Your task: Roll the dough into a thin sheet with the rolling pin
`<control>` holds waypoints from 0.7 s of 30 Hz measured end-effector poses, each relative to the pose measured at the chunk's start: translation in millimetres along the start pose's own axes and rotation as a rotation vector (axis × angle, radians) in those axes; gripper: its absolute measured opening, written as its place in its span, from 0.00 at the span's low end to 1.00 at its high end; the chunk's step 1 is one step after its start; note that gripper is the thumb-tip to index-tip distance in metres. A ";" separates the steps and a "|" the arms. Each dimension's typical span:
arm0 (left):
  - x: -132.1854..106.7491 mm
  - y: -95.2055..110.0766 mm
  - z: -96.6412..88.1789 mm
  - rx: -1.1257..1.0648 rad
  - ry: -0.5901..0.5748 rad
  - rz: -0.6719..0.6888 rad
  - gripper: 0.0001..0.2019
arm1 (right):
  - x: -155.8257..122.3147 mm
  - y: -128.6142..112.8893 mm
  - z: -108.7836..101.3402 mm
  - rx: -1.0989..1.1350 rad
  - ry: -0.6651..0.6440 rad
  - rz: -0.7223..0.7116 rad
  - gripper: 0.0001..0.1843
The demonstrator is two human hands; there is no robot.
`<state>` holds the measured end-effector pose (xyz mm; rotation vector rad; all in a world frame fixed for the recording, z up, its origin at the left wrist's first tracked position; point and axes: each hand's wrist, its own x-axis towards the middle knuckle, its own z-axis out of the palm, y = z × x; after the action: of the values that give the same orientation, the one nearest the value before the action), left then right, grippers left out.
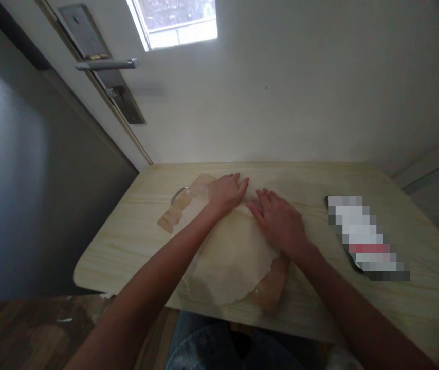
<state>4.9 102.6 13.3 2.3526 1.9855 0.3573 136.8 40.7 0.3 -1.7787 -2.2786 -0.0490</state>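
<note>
A pale, thin sheet of what looks like dough (229, 257) lies spread over a brown wooden board (271, 288). The board's thin metal handle (180, 193) sticks out at its far left. At the sheet's far side, my left hand (227, 192) lies palm down on it, fingers stretched forward. Close by, my right hand (279, 218) rests over the far right part of the sheet, fingers extended and the thumb at a raised, whitish fold between the hands. The undersides of both hands are hidden.
The light wood-grain table (107, 246) stands against a white door (281, 92) with a metal lever handle (107, 64). To the right lies a phone (362, 236), its screen blurred out. A grey panel (42, 205) rises at the left.
</note>
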 end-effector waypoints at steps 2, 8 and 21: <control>7.0 2.1 -0.4 -0.018 -0.015 -0.039 0.26 | 6.9 5.3 1.6 0.013 -0.027 -0.008 0.29; 26.1 8.4 -1.7 -0.073 -0.026 -0.061 0.28 | 27.4 17.6 3.1 0.069 -0.055 -0.004 0.26; 42.6 12.2 8.4 -0.041 0.035 -0.065 0.27 | 38.3 26.5 2.1 0.168 -0.069 0.090 0.22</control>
<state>24.8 143.1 13.6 2.2672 2.0436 0.4351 153.3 84.2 3.3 -1.8172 -2.1735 0.2167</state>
